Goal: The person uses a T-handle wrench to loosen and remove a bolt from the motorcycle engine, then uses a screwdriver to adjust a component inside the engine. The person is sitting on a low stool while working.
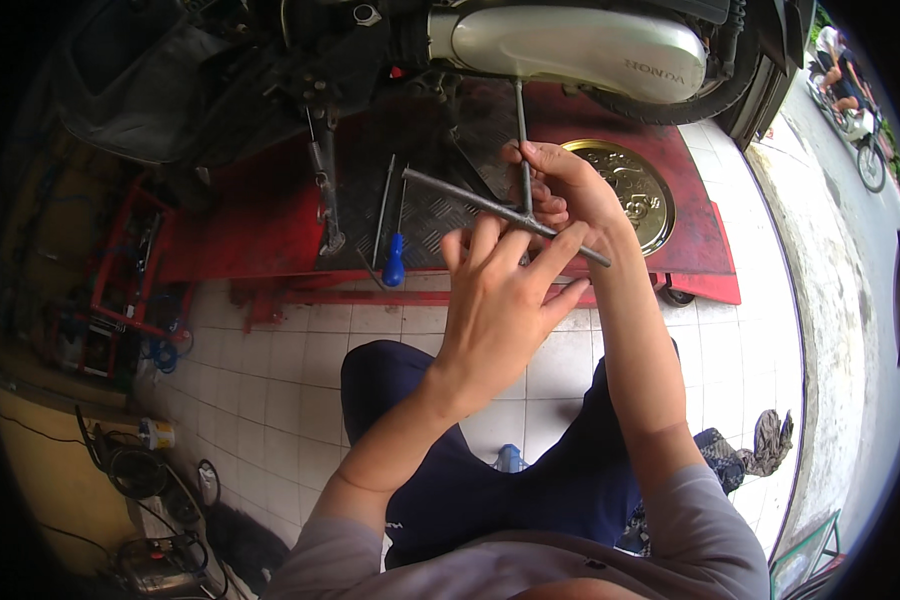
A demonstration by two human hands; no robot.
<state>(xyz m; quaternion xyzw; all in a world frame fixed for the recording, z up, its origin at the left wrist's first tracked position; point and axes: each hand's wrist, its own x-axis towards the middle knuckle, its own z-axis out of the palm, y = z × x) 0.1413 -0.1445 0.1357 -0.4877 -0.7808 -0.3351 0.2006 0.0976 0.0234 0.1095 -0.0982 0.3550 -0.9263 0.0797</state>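
T-wrench [460, 195] at 1 o'clock, tip by silver muffler [580, 45]; can't tell if seated. My R hand [582, 195] pinches shaft, L hand [490, 290] fingers spread at crossbar. I'd guide loosely w/ R, push bar w/ L. Bar end's near R wrist; screwdriver [394, 265] at 10. Room: 6, past bench [260, 240] edge.

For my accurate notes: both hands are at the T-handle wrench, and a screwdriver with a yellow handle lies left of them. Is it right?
Not quite: the screwdriver has a blue handle, not yellow, as the head view shows. The left hand and right hand are at the T-handle wrench; the rest stands.
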